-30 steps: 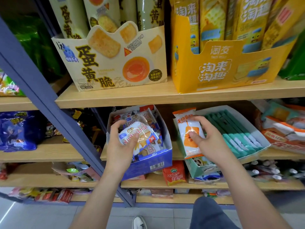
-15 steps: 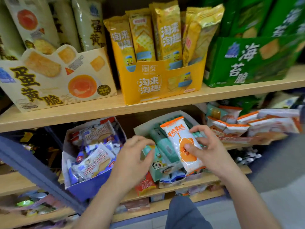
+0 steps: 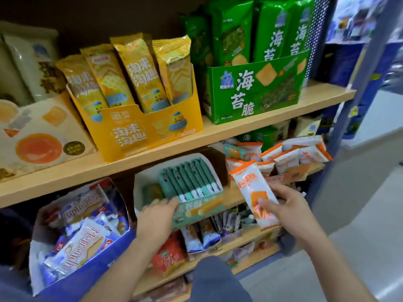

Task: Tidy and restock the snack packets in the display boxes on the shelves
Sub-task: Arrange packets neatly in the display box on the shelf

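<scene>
With right hand [image 3: 290,214], pinches orange-and-white packet [image 3: 250,188] near its lower end; with left hand [image 3: 157,219], grips teal display box [image 3: 202,209] at front edge.

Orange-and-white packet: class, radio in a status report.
Right hand pinches orange-and-white packet. Left hand holds teal box front. Matching packets piled further right; nothing visibly between.

One orange-and-white packet [image 3: 254,188], sealed and tilted, lower end pinched in the right fingers [image 3: 277,191]. One teal box [image 3: 202,209], teal packets [image 3: 189,179] in a row, front rim held by the left fingers [image 3: 169,203].
</scene>
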The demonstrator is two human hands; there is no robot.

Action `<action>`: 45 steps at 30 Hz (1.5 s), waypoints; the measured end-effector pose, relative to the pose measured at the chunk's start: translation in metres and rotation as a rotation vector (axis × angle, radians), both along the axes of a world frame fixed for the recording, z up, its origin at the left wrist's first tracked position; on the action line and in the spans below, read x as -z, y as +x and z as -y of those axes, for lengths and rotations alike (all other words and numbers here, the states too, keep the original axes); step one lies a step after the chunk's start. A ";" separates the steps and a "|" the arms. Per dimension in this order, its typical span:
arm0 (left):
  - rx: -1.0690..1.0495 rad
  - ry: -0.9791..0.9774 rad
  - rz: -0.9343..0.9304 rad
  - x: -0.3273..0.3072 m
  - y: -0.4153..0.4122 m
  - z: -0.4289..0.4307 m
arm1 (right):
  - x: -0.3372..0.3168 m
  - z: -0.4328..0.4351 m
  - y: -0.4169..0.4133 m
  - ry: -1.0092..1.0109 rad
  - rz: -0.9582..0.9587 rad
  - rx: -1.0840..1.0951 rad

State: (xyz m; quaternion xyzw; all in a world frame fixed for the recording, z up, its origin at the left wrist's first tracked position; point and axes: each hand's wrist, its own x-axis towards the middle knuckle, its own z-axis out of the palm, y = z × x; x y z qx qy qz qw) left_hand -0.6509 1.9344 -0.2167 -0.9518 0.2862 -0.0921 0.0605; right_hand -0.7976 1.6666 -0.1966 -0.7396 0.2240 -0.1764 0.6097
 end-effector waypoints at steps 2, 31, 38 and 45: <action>-0.065 0.006 0.018 -0.007 0.008 0.002 | -0.001 0.007 0.003 -0.036 -0.022 0.031; 0.294 0.020 0.051 -0.015 0.025 0.204 | -0.028 0.116 -0.074 -0.476 -0.208 0.286; 0.230 -0.083 -0.089 -0.005 0.041 0.188 | -0.049 0.157 -0.041 -0.576 -0.242 0.112; 0.279 -0.227 -0.171 0.007 0.029 0.148 | -0.044 0.175 -0.025 -0.266 -0.212 -0.063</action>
